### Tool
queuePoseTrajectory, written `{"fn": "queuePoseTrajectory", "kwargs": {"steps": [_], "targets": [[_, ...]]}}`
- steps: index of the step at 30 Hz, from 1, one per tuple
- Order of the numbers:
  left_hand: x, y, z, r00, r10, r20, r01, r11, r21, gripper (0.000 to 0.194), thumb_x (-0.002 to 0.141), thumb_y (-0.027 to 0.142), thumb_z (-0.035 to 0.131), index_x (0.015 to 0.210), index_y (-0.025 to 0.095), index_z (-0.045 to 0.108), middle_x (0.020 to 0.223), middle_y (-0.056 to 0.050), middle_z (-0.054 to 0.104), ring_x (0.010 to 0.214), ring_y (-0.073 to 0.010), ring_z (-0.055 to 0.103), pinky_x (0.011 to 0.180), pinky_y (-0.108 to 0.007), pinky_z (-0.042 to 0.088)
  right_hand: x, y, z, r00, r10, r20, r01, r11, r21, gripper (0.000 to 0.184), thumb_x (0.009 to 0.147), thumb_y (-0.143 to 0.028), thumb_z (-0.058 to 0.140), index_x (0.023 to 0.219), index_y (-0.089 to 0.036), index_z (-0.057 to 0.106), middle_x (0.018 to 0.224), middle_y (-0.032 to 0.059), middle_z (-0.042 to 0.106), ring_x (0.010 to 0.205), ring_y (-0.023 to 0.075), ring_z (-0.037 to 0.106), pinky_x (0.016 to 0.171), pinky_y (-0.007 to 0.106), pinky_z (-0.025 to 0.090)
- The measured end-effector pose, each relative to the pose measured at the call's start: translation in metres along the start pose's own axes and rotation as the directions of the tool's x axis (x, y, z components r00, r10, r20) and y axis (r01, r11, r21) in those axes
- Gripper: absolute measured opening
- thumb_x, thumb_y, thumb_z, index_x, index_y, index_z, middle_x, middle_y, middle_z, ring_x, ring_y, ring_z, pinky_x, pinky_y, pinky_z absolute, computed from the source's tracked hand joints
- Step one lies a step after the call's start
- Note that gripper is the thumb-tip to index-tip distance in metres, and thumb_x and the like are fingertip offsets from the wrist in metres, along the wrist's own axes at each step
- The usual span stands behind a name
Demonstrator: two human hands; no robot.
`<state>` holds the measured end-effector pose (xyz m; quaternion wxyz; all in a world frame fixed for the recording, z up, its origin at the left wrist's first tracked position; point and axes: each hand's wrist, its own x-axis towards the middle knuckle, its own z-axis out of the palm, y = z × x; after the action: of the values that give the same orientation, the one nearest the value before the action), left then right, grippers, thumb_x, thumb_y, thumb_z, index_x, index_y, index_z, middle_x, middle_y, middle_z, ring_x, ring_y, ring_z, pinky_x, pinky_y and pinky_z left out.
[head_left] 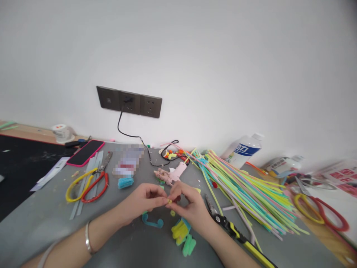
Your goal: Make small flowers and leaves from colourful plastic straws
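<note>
My left hand (150,200) and my right hand (188,203) meet over the middle of the grey table, fingertips pinched together on a small yellow piece (169,201). Most of that piece is hidden by the fingers. Just below lies a bent blue pipe cleaner (153,222) with curled ends. By my right wrist sit a folded yellow pipe-cleaner bundle (180,231) and a green one (189,245). Behind my hands a pink glue gun (174,173) rests on its side. A blue pipe-cleaner bundle (125,182) lies to the left.
Scissors (92,184) and a pink-edged phone (86,152) lie left. Pliers (231,227) and a large spread of pipe cleaners (245,190) lie right, before a white bottle (242,150). More scissors (318,208) are far right. A black cord (128,134) runs from the wall socket (129,102).
</note>
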<state>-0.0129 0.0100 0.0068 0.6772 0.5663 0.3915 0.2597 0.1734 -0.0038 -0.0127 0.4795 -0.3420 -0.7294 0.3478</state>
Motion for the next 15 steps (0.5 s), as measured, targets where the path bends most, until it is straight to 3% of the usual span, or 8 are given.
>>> {"fn": "queuePoseTrajectory", "kwargs": {"steps": [15], "targets": [[0.0026, -0.0085, 0.0009, 0.999, 0.038, -0.023, -0.037, 0.999, 0.015, 0.04, 0.072, 0.052, 0.071, 0.068, 0.013, 0.063, 0.057, 0.004, 0.044, 0.054, -0.0094, 0.032, 0.05, -0.023, 0.019, -0.0002, -0.0002, 0.0024, 1.0, 0.016, 0.003, -0.016, 0.998, 0.063, 0.028, 0.08, -0.039, 0.073, 0.064, -0.019, 0.06, 0.067, 0.0021, 0.064, 0.062, 0.015, 0.059, 0.057, 0.027, 0.046]]}}
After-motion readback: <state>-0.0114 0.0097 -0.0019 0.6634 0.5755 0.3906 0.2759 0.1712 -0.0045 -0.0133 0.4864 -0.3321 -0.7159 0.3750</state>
